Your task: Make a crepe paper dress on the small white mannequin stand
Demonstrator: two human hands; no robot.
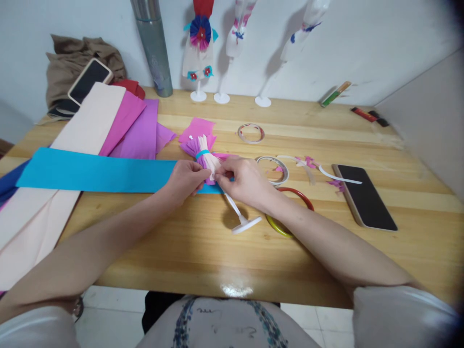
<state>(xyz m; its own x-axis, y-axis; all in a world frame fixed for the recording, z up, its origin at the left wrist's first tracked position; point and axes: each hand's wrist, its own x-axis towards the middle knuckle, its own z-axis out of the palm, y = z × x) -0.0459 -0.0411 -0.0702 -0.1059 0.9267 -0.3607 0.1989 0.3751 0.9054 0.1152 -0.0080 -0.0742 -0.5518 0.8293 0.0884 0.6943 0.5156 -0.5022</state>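
A small figure dressed in purple and cream crepe paper (204, 153) with a blue band around it lies tilted at the table's middle. Its white stand (246, 225) points toward the front edge. My left hand (188, 177) pinches the lower left part of the paper skirt. On the right side of the same skirt, my right hand (242, 179) has thumb and fingers closed on the paper edge. A long blue crepe strip (105, 171) runs beneath the figure and my left hand.
Cream paper (90, 116) and purple paper (139, 130) lie at left. Tape rolls (251, 133), a red-yellow ring (279, 226) and a phone (366, 197) are at right. Decorated figures on stands (198, 96) and a tall bottle (155, 58) stand along the wall.
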